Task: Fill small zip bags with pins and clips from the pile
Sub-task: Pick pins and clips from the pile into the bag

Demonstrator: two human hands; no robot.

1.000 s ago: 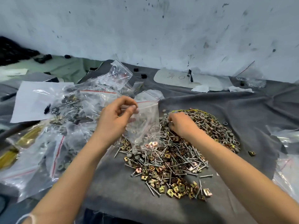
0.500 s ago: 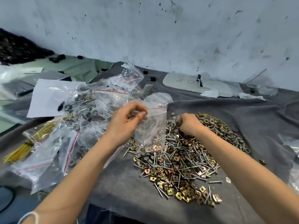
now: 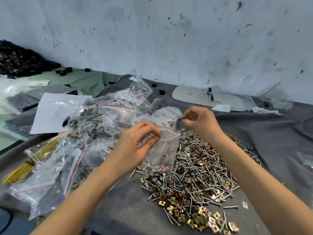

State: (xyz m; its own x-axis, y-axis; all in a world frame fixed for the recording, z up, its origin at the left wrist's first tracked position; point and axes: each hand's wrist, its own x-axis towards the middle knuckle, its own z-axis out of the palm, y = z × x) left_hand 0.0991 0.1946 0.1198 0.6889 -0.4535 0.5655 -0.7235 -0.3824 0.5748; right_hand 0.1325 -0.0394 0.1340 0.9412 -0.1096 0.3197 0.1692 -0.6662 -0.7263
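Note:
My left hand (image 3: pixel 135 143) pinches the top edge of a small clear zip bag (image 3: pixel 162 150) with a red strip, holding it upright at the left edge of the pile (image 3: pixel 194 177). The pile mixes silver pins, grey round caps and brass square clips on the grey cloth. A few clips and a pin lie in the bag's bottom. My right hand (image 3: pixel 198 121) hovers just above and right of the bag's mouth, its fingers curled round small grey pieces; the pieces are blurred.
A heap of filled zip bags (image 3: pixel 94 133) lies to the left, with white paper (image 3: pixel 50 112) and bundled yellow pins (image 3: pixel 22 168) beyond. A white board (image 3: pixel 194 97) and torn paper scraps sit by the wall. Grey cloth (image 3: pixel 271 133) spreads to the right.
My right hand has lifted off the pile and risen to the bag's mouth with pieces in its fingers. The left hand keeps holding the bag.

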